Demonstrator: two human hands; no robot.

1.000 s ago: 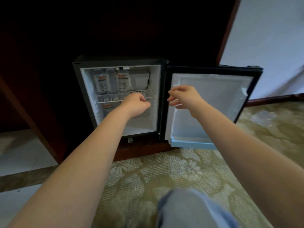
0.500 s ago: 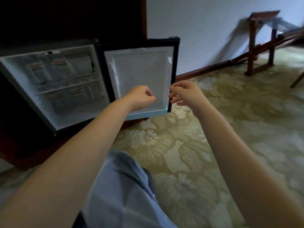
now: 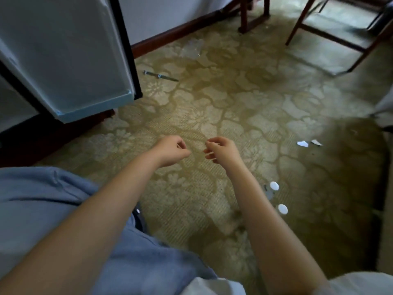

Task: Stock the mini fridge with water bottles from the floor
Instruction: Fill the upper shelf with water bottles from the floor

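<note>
Two water bottles are standing on the carpet (image 3: 234, 99) just right of the right forearm. Only their round white caps are showing plainly, one (image 3: 274, 185) farther from the person and one (image 3: 282, 209) nearer. The clear bodies below are blurring into the pattern, and the forearm is covering part of them. A clear, crumpled-looking plastic shape (image 3: 192, 47) is lying near the dark baseboard (image 3: 170, 35); I cannot tell whether it is another bottle.

The left hand (image 3: 173, 150) is hovering over the carpet with its fingers loosely curled, holding nothing. The right hand (image 3: 221, 151) is hanging close beside it, apart from it, its fingers likewise relaxed and curled in on nothing.

The mini fridge door (image 3: 63, 60) is standing open at the upper left. Its pale inner liner is facing the camera, and its black edge and lower corner are jutting out above the floor. A thin grey-blue rod (image 3: 160, 76) is lying just beyond that corner. A wide stretch of carpet is lying open between the door, the hands and the caps. Dark wooden furniture legs (image 3: 319, 33) are standing at the far upper right, well apart from the hands, and two white scraps (image 3: 303, 143) are lying to the right. A knee in blue denim (image 3: 53, 199) is filling the lower left.
</note>
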